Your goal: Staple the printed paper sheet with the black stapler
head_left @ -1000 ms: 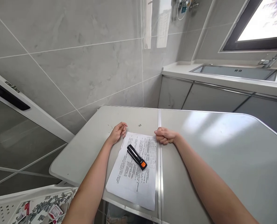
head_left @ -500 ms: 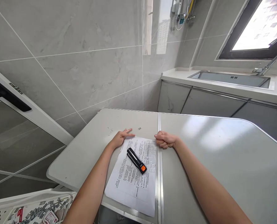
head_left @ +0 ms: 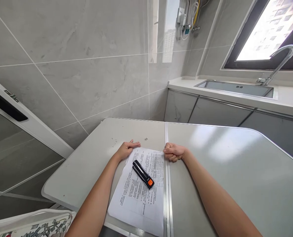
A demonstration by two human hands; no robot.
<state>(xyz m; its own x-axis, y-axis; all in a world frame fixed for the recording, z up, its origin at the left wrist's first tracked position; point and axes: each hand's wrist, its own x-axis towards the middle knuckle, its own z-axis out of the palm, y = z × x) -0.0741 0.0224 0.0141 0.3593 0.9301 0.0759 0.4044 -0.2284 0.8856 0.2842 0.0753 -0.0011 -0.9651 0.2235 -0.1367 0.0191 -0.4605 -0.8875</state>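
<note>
Printed paper sheets (head_left: 129, 214) lie on the table, one edge along its middle seam. A black stapler with an orange end (head_left: 143, 174) rests slantwise on top of them. My left hand (head_left: 126, 150) is at the far left corner of the paper, fingers stretched out and touching its edge, gripping nothing. At the far right corner my right hand (head_left: 174, 152) is closed in a fist-like pinch, the paper's edge at its thumb and forefinger. Its curled fingers partly hide that contact. Beyond the paper lie a few loose staples (head_left: 146, 139).
The pale folding table (head_left: 225, 184) has a metal seam. More small bits (head_left: 114, 142) lie at its left. A white basket (head_left: 35, 217) of grey pieces stands lower left, by a door with a black handle (head_left: 8, 104). Behind are a sink (head_left: 235, 88) and faucet (head_left: 281, 62).
My left hand's spread fingers have come together and lie flatter at the paper's corner. The right hand keeps its closed pose. The view has shifted slightly; the stapler still rests on the paper.
</note>
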